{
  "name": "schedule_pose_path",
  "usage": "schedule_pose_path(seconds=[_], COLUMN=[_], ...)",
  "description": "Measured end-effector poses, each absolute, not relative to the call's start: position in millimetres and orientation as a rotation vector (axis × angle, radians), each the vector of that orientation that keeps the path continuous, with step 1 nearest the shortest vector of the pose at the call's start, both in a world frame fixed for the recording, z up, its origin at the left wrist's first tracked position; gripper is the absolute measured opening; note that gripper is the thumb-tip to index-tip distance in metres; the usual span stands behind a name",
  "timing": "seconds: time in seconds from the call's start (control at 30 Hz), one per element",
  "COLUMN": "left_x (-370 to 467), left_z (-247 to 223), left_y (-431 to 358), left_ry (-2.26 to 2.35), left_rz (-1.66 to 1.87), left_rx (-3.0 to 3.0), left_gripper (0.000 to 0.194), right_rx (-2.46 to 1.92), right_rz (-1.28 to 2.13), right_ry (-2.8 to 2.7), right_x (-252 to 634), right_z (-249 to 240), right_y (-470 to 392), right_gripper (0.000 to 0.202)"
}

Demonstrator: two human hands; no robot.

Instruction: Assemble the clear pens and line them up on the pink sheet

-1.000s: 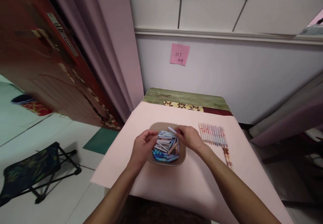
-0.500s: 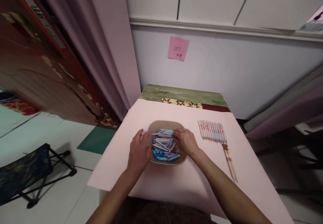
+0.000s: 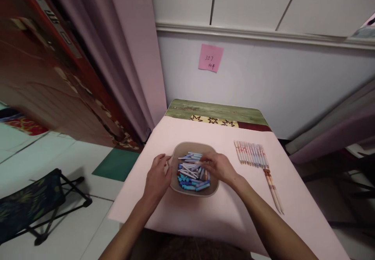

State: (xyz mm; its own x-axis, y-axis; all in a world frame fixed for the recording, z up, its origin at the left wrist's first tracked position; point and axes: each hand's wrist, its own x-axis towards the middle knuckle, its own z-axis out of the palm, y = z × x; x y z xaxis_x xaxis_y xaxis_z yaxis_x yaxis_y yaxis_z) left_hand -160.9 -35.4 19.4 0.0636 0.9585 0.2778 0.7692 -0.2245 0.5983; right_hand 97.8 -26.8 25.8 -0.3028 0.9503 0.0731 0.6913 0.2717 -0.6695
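A beige plastic box (image 3: 175, 189) stands on the pink-covered table, holding pen parts: blue caps (image 3: 183, 178), thin white refills (image 3: 189, 170) and pale blue and lilac barrels (image 3: 195, 156). My left hand (image 3: 158, 176) grips the box's left wall, its fingers bent at the rim. Over the right side of the box, my right hand (image 3: 219, 167) reaches in with thumb and fingers pinched among the parts. What they hold, if anything, is hidden. To the right lie a row of printed pens (image 3: 251, 154) side by side and two cream pens (image 3: 274, 193) below it.
The pink sheet (image 3: 234, 209) covers most of the table, whose green patterned far end (image 3: 216, 109) meets the wall. A pink note (image 3: 211, 58) is stuck there. A folding stool (image 3: 32, 201) and a red door (image 3: 58, 76) are at the left.
The view has shifted slightly, moving everything a little right in the picture. My right hand's fingers have moved among the pen parts, which lie a bit differently. My left hand stays at the box.
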Motion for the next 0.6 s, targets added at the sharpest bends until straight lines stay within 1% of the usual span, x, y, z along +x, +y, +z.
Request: schedule_pose_path(seconds=[0.07,0.13,0.23,0.33,0.47,0.53,0.6], left_x=[-163.2,-155.9,-127.8,-98.3,-98.6,-115.6,-133.9], left_z=[29.5,40.7,52.9,55.4,51.0,50.2,50.9], left_y=[-32.9,-32.5,-38.5,-50.3,-61.1,-61.4,-59.7], left_ry=[1.689,1.57,1.329,1.054,1.0,1.052,1.097], left_rz=[1.075,1.199,1.171,1.091,1.155,1.23,1.35], left_rx=[1.934,1.719,1.239,0.874,0.581,0.518,0.545], left_gripper=[0.026,0.021,0.022,0.031,0.032,0.033,0.036], right_rx=[-1.371,-1.279,-1.202,-1.129,-1.242,-1.415,-1.632], right_rz=[0.862,0.973,1.183,1.294,1.098,0.897,0.631], right_ry=[-1.697,-1.429,-1.326,-1.381,-1.661,-1.801,-1.863], right_x=[103.4,100.7,78.7,51.8,53.0,70.2,87.4], right_z=[30.8,36.3,42.2,42.8,45.7,50.1,53.1], right_y=[-27.7,-30.0,-38.5,-50.8,-57.3,-52.1,-43.1], right_gripper=[0.026,0.034,0.038,0.031,0.029,0.03,0.025])
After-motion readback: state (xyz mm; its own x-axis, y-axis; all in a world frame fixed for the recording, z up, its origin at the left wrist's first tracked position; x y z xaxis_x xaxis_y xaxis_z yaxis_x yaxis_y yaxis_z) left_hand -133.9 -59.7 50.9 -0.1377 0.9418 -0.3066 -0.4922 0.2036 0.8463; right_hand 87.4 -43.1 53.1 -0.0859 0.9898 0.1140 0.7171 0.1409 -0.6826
